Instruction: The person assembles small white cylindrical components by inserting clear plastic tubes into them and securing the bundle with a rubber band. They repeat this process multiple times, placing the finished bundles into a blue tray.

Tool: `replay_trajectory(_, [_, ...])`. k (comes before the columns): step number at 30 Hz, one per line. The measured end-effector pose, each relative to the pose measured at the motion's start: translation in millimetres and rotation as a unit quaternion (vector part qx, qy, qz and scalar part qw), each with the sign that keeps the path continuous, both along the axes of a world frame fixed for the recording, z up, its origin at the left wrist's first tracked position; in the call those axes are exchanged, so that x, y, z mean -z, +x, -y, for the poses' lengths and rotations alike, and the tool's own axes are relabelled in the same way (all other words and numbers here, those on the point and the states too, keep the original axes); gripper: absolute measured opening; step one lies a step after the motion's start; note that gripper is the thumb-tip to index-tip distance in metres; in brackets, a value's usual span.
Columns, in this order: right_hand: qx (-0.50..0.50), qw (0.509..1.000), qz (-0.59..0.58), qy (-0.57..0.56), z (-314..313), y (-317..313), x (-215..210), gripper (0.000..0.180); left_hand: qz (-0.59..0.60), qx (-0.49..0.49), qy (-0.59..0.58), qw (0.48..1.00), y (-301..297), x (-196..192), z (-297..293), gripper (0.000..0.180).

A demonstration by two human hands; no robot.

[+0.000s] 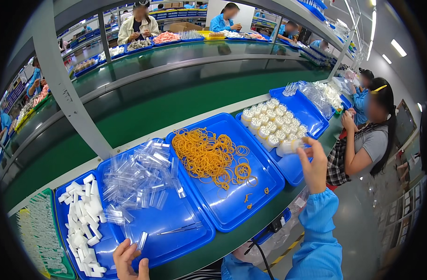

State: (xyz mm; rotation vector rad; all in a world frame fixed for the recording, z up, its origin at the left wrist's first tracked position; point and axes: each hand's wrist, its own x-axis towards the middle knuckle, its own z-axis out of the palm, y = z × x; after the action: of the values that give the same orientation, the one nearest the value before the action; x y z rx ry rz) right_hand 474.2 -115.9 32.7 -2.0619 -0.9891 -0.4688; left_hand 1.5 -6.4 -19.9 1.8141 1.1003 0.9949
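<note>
Bare hands at work over a row of blue plastic trays on a dark green table (pixel 265 223); clock positions read from mid-view.

3 o'clock: right hand (pixel 315 161), blue sleeve below it. A round bundle of white and clear pieces (pixel 289 147) is pinched between thumb and fingers, held tilted at the near edge of a block of upright, white-topped bundles (pixel 269 122). These are packed together in a blue plastic tray (pixel 295 169) between 2 and 3 o'clock.

7 o'clock: left hand (pixel 129 262), fingers curled, thumb apart. A short clear plastic tube (pixel 142 240) is seen at the fingertips; whether it is gripped or only touched cannot be told.

Centre: a tangled heap of thin amber rubber bands (pixel 201 154) is held in a blue tray (pixel 269 175), some loops strewn toward 5 o'clock.

8 o'clock: loose clear plastic tubes (pixel 138 175) are piled in the next blue tray; slim metal tweezers (pixel 180 228) are laid there, toward 7 o'clock. Farther out, small white blocks (pixel 85 224) are heaped, then a green tray (pixel 69 263) of translucent pieces is passed.

3 o'clock, farther: a seated co-worker in a grey top (pixel 374 140) is noted, hands raised. Other workers are seen at 11 and 12 o'clock, behind more filled trays.
</note>
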Motion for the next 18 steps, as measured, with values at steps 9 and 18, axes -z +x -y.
replay_trajectory(9, [0.006,0.986,0.133,-0.100,-30,10,59,0.037,-0.031,0.042,0.039,0.998,8,-4,-1,0.035])
replay_trajectory(18, [0.020,1.000,0.005,-0.022,-28,13,63,0.045,-0.031,0.025,0.024,0.999,-8,2,1,0.034])
